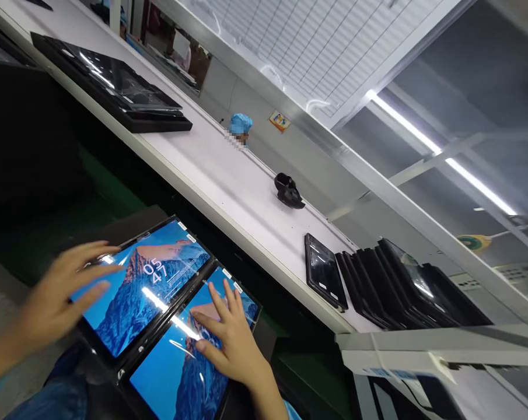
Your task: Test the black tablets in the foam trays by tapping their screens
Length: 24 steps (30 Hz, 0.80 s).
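Two tablets lie side by side, both lit with a blue mountain wallpaper. My left hand (60, 294) hovers with fingers stretched out over the left edge of the left tablet (147, 280), which shows a clock reading. My right hand (228, 338) rests flat, fingers spread, on the screen of the right tablet (176, 373). Neither hand holds anything.
A long white shelf (228, 186) runs diagonally above. On it sit a black tray of dark tablets (115, 87), a small black object (289, 191), a single dark tablet (324, 275) and a row of several leaning tablets (404, 289). A person in a blue cap (240, 123) works beyond.
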Available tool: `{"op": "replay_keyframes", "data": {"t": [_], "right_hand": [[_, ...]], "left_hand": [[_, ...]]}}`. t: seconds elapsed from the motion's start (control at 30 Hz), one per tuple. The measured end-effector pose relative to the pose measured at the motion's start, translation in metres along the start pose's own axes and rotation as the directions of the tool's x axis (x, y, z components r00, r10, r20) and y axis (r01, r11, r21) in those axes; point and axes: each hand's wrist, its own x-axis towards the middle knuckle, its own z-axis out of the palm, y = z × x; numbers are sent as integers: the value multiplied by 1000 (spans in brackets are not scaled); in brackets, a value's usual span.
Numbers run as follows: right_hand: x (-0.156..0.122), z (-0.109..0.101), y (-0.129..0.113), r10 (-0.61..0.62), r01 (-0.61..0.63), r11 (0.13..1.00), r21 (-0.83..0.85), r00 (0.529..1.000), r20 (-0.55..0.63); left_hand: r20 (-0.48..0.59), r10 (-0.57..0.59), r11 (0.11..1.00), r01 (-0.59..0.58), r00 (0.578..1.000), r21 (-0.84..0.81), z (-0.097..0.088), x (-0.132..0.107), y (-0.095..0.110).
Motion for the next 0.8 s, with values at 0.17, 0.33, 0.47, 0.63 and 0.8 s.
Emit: {"op": "replay_keyframes", "data": {"t": [0.17, 0.33, 0.47, 0.63, 0.8], "right_hand": [[22, -24, -7, -3, 6, 999, 36, 997, -83], [-21, -26, 13, 228, -194, 966, 173, 952, -205], [-36, -14, 24, 340, -267, 922, 280, 905, -257], [-25, 6, 6, 188, -122, 955, 272, 955, -230], [-33, 20, -21, -80, 108, 981, 161, 981, -176]], "left_hand": [[267, 273, 950, -302, 924, 74, 33, 41, 39], [-69, -166, 911, 179, 984, 371, 2, 38, -11], [-259, -408, 835, 473, 875, 282, -23, 15, -31], [-119, -494, 868, 496, 861, -13, 2, -17, 2], [-114, -677, 724, 628, 728, -286, 11, -28, 24]]}}
